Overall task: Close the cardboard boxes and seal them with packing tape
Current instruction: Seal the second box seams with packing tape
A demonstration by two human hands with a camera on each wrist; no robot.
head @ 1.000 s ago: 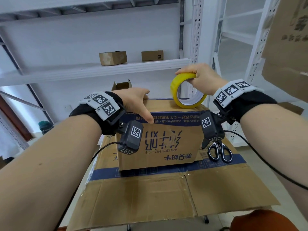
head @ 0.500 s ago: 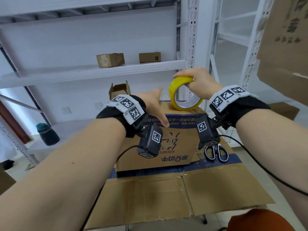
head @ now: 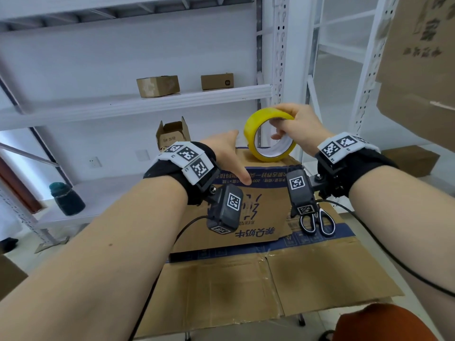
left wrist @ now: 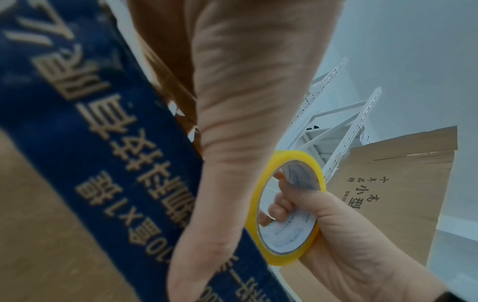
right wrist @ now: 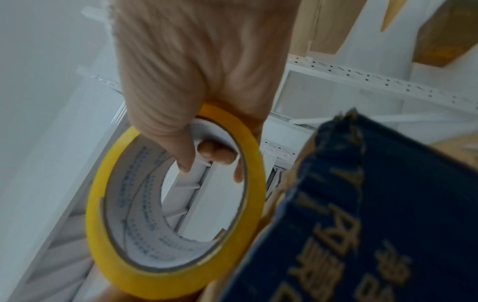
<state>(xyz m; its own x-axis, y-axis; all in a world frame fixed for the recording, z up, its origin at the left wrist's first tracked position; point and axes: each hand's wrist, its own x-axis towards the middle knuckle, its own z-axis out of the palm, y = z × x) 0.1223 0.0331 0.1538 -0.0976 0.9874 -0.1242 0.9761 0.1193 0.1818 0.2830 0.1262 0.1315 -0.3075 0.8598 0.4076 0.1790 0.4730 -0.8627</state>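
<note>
A brown cardboard box (head: 261,215) with a blue printed band stands on a flattened carton (head: 307,279). My left hand (head: 229,156) lies flat on the box top near its front edge, thumb (left wrist: 232,143) pointing down over the blue band (left wrist: 108,130); its fingers are hidden. My right hand (head: 298,126) grips a yellow roll of packing tape (head: 269,156) upright at the box's far right corner, fingers through the core. The left wrist view shows the tape (left wrist: 282,258) and right hand (left wrist: 336,224). The right wrist view shows the roll (right wrist: 165,280) beside the box corner (right wrist: 375,204).
Black-handled scissors (head: 317,222) lie on the flattened carton right of the box. A small open box (head: 172,134) stands behind. Two small boxes (head: 157,86) (head: 216,81) sit on the white shelf. A dark bottle (head: 67,199) stands left; large cartons (head: 418,57) hang at right.
My left hand has slid right along the box top toward the tape. The right hand keeps hold of the roll and has turned it slightly at the far right corner.
</note>
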